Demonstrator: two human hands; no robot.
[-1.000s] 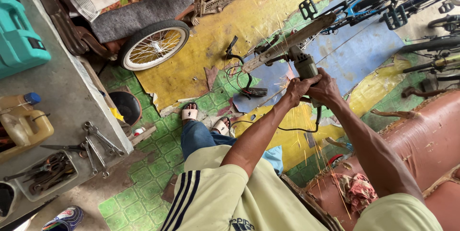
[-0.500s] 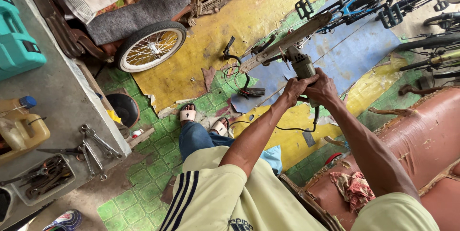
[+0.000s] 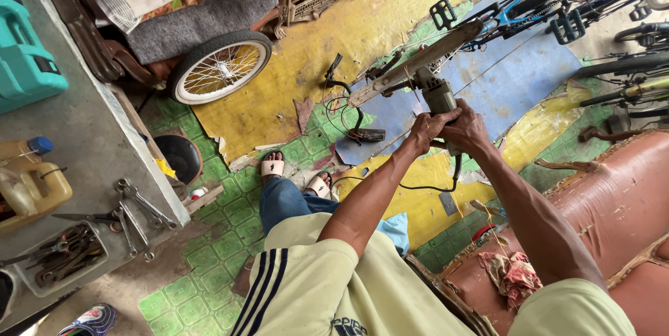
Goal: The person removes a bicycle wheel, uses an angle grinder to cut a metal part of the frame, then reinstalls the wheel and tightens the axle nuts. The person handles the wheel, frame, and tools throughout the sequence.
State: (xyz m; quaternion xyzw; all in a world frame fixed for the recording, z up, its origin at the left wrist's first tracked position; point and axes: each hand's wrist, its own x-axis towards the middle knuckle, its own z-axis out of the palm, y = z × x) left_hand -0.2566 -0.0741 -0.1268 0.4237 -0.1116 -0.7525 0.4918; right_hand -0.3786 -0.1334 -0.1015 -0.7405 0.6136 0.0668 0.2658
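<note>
The left hand and right hand are clenching 1 grey, cylindrical power tool. It is touching a long, rusty metal bar.

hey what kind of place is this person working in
Most likely a small bicycle repair workshop. Bicycles stand along one side, a loose spoked wheel leans by the seating, and wrenches lie on the grey workbench. Both hands, left hand and right hand, hold a corded power tool.

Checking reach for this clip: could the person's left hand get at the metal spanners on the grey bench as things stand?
Probably not right away: the left hand grips the grey power tool out front, while the metal spanners lie far left.
</note>
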